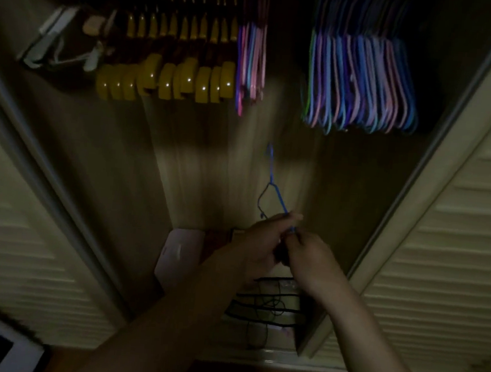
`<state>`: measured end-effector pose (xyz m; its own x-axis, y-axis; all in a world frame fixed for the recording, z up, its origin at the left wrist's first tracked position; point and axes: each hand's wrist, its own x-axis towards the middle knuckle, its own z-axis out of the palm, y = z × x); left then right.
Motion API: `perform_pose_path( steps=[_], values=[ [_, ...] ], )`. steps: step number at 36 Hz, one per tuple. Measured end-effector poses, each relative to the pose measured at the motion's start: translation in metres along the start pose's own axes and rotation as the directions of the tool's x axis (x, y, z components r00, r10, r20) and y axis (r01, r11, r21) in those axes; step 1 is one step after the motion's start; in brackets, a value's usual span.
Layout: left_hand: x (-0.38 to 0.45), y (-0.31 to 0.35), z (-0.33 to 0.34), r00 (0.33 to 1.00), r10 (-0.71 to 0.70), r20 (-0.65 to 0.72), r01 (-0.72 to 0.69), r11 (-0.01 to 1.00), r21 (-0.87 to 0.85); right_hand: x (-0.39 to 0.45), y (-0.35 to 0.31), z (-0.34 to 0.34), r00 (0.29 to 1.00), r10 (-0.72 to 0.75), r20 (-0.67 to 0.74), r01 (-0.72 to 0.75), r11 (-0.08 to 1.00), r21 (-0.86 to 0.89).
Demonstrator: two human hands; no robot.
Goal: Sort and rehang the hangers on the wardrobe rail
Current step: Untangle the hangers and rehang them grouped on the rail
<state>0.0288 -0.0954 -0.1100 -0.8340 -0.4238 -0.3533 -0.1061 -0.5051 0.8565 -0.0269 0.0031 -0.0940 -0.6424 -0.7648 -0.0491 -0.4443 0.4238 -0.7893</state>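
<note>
Both hands hold 1 thin blue wire hanger point(277, 193) low in the dim wardrobe, well below the rail.

The left hand point(258, 240) and right hand point(311, 255) meet at the hanger's lower end, fingers curled and pinching the wire, its hook end pointing up toward the rail. A dark wire hanger point(262, 200) sits against it; which hand grips that one I cannot tell. Above, along the wardrobe's top edge, hang a row of yellow wooden hangers point(170, 81) at the left, a small bunch of pink and blue thin hangers point(250, 67) at the centre, and a larger bunch of blue, purple and pink thin hangers point(363, 83) at the right. Beneath the hands lie black wire hangers point(266, 306) on the wardrobe floor. Louvred doors point(439, 262) flank the opening.
</note>
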Motion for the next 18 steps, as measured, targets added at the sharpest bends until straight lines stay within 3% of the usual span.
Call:
perform_pose_path(
  steps=[3, 6, 9, 12, 18],
  values=[
    [-0.001, -0.002, 0.011, 0.999, 0.004, 0.033, -0.007, 0.996, 0.085, -0.007, 0.003, -0.003, 0.979, -0.081, -0.188, 0.067, 0.994, -0.084],
    [-0.003, 0.005, 0.012, 0.987, 0.145, -0.066, -0.137, 0.983, 0.121, -0.010, -0.003, -0.011, 0.941, -0.168, -0.294, 0.144, 0.984, -0.104],
    [-0.013, 0.023, 0.003, 0.917, 0.331, -0.223, -0.309, 0.942, 0.131, -0.009, -0.019, -0.029, 0.884, -0.262, -0.388, 0.228, 0.965, -0.132],
    [-0.032, 0.049, -0.012, 0.827, 0.482, -0.290, -0.447, 0.876, 0.180, -0.005, -0.039, -0.045, 0.847, -0.314, -0.428, 0.286, 0.949, -0.131],
    [-0.067, 0.101, -0.046, 0.738, 0.597, -0.315, -0.506, 0.798, 0.327, 0.019, -0.082, -0.069, 0.787, -0.379, -0.486, 0.360, 0.923, -0.137]
  ],
)
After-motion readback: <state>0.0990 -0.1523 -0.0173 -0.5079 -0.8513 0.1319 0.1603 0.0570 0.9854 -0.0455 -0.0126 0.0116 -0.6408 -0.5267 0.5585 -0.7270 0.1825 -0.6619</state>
